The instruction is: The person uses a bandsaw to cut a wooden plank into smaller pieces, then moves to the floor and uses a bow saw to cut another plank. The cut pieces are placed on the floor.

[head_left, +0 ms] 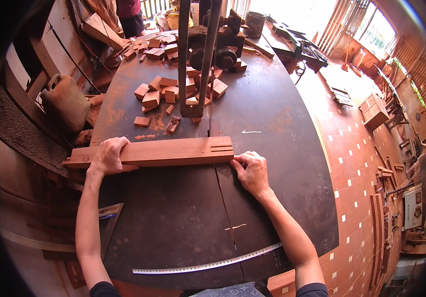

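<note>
Fingers (119, 142) of the left hand (107, 157) are closed over the wooden beam (173, 152), which lies across the tabletop (173, 213); those of the right hand (253, 173) touch its right end, but whether they pinch, I cannot tell. That end already has dark slots, so some cutting seems done. Just beyond stands the bandsaw blade (210, 121); the beam's far face is hidden, so what cutting remains is unclear. Farther, wooden blocks (151, 99) lie scattered, probably offcuts.
</note>
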Tool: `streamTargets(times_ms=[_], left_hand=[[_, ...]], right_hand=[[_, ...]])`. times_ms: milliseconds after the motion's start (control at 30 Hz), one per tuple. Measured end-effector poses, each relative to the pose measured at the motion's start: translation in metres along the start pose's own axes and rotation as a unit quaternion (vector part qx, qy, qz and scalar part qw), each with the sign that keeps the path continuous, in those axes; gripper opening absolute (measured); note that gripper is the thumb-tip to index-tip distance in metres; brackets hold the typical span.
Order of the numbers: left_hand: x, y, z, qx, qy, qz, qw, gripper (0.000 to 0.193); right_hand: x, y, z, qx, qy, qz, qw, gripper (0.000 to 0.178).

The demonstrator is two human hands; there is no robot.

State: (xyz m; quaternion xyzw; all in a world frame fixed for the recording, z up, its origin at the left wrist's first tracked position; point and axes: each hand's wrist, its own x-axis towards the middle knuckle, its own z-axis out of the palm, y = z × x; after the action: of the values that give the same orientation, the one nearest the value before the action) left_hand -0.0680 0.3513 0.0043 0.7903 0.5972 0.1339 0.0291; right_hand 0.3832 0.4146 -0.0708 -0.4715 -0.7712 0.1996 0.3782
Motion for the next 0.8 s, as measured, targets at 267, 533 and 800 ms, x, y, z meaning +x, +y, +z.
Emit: streamTargets(times_ms=[267,533,800], left_hand=[[0.0021,0.0007,0.0015,0.000,0.001,0.002,1.000,0.063],[0.0016,-0.0016,0.0011,-0.001,-0.003,-0.002,1.000,0.063],[0.0016,-0.0007,0.0011,0.000,-0.005,-0.006,1.000,0.064]], right_hand=[[-0.0008,0.0013,-0.0001,-0.002,0.004,0.000,1.000,0.011],[-0.0002,0.0016,0.0013,-0.009,0.006,-0.004,1.000,0.011],[0.0001,-0.0011,0.0000,-0.012,0.004,0.002,1.000,0.011]])
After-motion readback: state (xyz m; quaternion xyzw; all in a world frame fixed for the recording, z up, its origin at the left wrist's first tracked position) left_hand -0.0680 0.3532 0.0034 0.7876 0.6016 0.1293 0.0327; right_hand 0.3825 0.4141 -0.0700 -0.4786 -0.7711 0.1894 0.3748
